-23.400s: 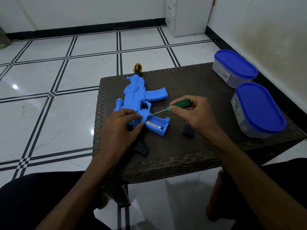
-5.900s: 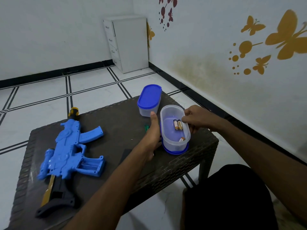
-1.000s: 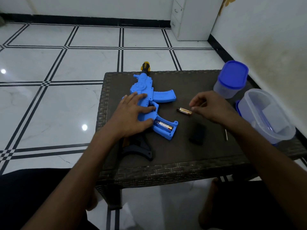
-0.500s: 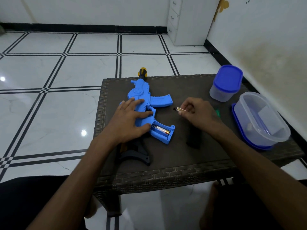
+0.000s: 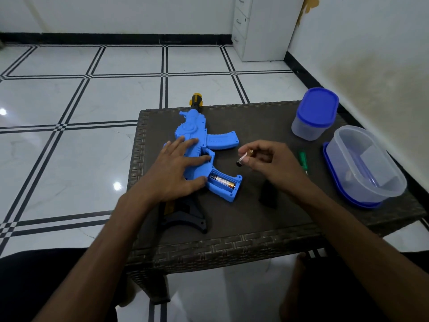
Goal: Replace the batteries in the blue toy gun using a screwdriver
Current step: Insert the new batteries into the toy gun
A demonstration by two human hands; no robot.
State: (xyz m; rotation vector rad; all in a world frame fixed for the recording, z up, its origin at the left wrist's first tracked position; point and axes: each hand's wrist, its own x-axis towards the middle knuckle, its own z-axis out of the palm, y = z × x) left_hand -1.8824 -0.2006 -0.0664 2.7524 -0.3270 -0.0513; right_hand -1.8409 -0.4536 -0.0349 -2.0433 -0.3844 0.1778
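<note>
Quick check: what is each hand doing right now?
Left hand: open, flat on the blue toy gun.
Right hand: fingers closed on a battery, above the table.

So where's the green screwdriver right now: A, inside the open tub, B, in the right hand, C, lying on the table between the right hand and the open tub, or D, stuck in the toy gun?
C: the green screwdriver lies on the table, between the right hand, which holds a battery, and the open tub.
</note>
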